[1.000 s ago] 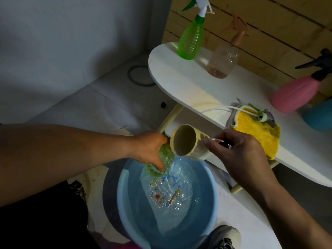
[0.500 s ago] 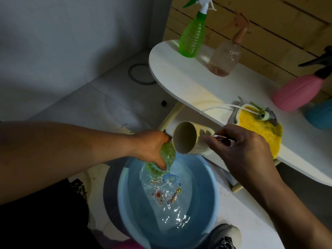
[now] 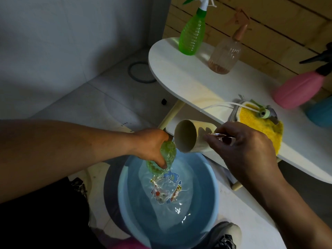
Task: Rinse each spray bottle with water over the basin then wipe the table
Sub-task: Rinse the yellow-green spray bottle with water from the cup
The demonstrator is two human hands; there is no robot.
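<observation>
My left hand (image 3: 150, 144) grips a clear green bottle (image 3: 162, 158), tilted over the blue basin (image 3: 210, 203) that holds water. My right hand (image 3: 242, 146) holds the handle of a cream cup (image 3: 190, 138), tipped on its side with its mouth toward the bottle. On the white table (image 3: 179, 76) stand a bright green spray bottle (image 3: 192, 33), a clear peach spray bottle (image 3: 225, 54) and a pink spray bottle (image 3: 298, 89). A yellow cloth (image 3: 260, 123) lies on the table with a detached spray head and tube (image 3: 263, 113) on top.
A blue container (image 3: 321, 112) sits at the table's right edge. A wooden slat wall (image 3: 278, 24) backs the table. A floor drain ring (image 3: 141, 72) lies on the tiles at the left. My shoe (image 3: 224, 236) is beside the basin.
The cup has lifted slightly and stays tipped at the bottle. The green bottle has shifted a little in my left hand, and the water in the basin ripples.
</observation>
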